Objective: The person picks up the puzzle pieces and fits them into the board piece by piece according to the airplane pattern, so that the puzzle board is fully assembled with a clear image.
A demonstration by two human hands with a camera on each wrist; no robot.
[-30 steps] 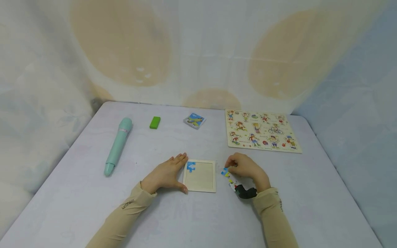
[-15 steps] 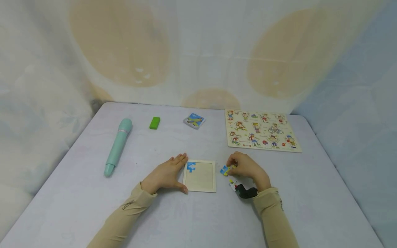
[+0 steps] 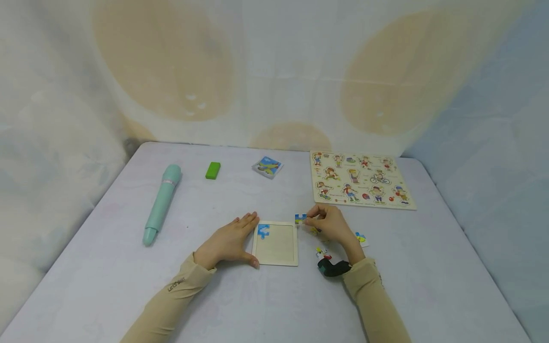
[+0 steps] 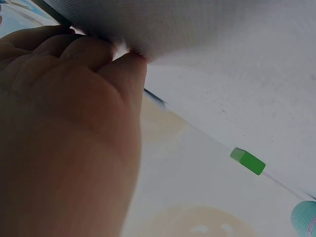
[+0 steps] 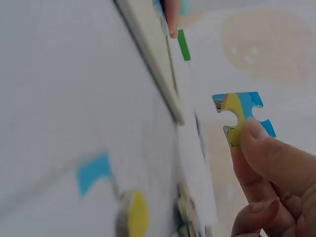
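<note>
Currently the right hand (image 3: 331, 224) pinches a puzzle piece (image 5: 244, 106) between thumb and finger, beside the upper right corner of the wooden tray (image 3: 276, 250), low centre in the head view. The left hand (image 3: 226, 245), fingers straight and thumb spread, rests along its left edge. A loose pinch could drop the piece, a wrong turn mismatch its notches; the black wrist mount (image 3: 332, 267) might drag the loose pieces (image 3: 362, 238). Counted: one tray, one piece inside (image 3: 260, 230), at least three loose; farther up, one green block (image 3: 212, 170), one packet (image 3: 268, 166), one turquoise stick (image 3: 162, 205), one pictured board (image 3: 362, 181).
</note>
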